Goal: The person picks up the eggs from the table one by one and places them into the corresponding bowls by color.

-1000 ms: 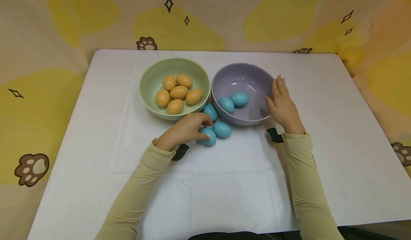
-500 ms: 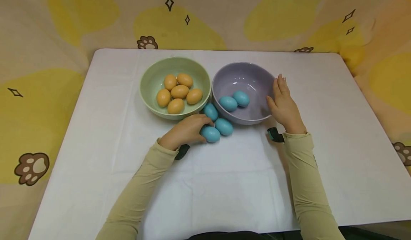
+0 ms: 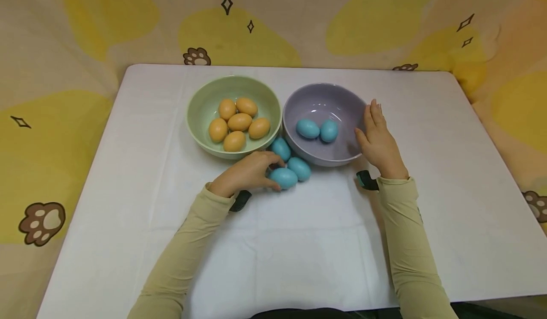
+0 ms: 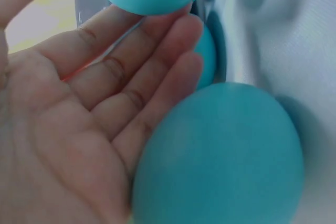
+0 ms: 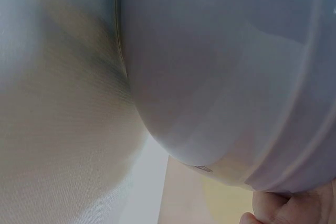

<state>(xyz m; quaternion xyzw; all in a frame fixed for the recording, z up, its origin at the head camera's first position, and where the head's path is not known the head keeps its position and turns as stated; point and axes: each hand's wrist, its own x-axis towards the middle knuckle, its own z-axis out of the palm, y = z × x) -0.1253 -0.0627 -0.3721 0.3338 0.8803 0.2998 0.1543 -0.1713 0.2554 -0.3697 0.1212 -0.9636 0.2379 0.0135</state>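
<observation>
In the head view my left hand (image 3: 249, 171) cups a blue egg (image 3: 284, 178) on the table, thumb on its near side and fingers bent over its far side. Two more blue eggs lie beside it, one egg (image 3: 299, 168) to the right and another egg (image 3: 280, 149) tucked between the bowls. The left wrist view shows loosely bent fingers (image 4: 134, 77) with a large egg (image 4: 220, 156) close to the palm. My right hand (image 3: 379, 150) rests straight-fingered against the right side of the purple bowl (image 3: 352, 105), which holds two blue eggs (image 3: 307, 128).
A green bowl (image 3: 196, 107) with several orange eggs (image 3: 240, 122) stands left of the purple one, the rims nearly touching. Both are on a white-covered table (image 3: 273, 252). A patterned yellow cloth (image 3: 273, 24) hangs behind and at the sides.
The egg at my left hand has shifted slightly right and turned, pushing its right neighbour along. In the purple bowl, the two blue eggs have rolled right. My right hand has stayed in place.
</observation>
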